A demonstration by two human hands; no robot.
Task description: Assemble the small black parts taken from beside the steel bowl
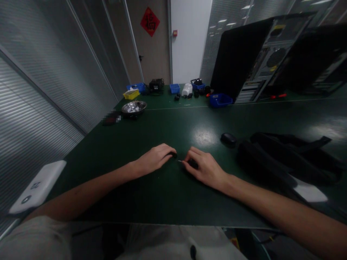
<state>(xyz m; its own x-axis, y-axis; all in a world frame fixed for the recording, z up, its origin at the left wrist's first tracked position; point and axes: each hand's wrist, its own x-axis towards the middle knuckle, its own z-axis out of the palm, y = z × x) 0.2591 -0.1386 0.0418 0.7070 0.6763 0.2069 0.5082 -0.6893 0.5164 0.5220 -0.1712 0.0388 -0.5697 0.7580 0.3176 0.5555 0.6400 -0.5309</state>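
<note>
Over the dark green table (151, 196), my left hand (155, 159) pinches a small black piece (172, 154) between thumb and fingers; its kind is too small to tell. Facing it from the right, my right hand (204, 168) has its thumb and index finger closed on a thin, light-coloured pin-like piece (180, 161). The tip of that piece points left toward the black piece, with a small gap between them. The curled fingers of my right hand hide the rest of what it holds.
Right of my hands lie a black mouse (228, 139) and a black bag (282, 155). A metal bowl (133, 108) with small items stands far left. Blue bins (221, 100) and a yellow tray (131, 94) line the back, near a computer case (252, 57).
</note>
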